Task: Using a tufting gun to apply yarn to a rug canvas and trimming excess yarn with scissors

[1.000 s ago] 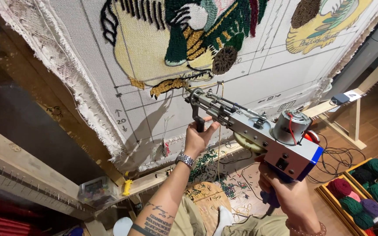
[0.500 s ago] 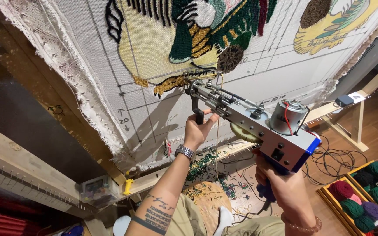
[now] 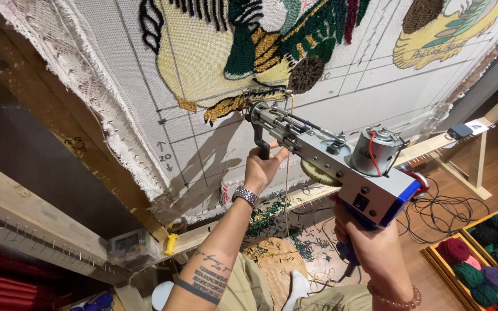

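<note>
tufting gun (image 3: 341, 167) nose against canvas (image 3: 341, 92), left hand (image 3: 263, 167) clenched on front grip, right hand (image 3: 370, 245) around rear handle

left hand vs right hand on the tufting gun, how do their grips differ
The left hand is raised, fingers wrapped round the black front handle by the cloth; the right hand sits lower, gripping the blue rear handle. The left wrist wears a metal watch, the right a bead bracelet. Both hold the tufting gun.

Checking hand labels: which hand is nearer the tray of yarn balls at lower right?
Right. The right hand grips the tufting gun's blue handle, just left of the yarn tray. The left hand holds the front grip, farther left, up by the cloth.
</note>
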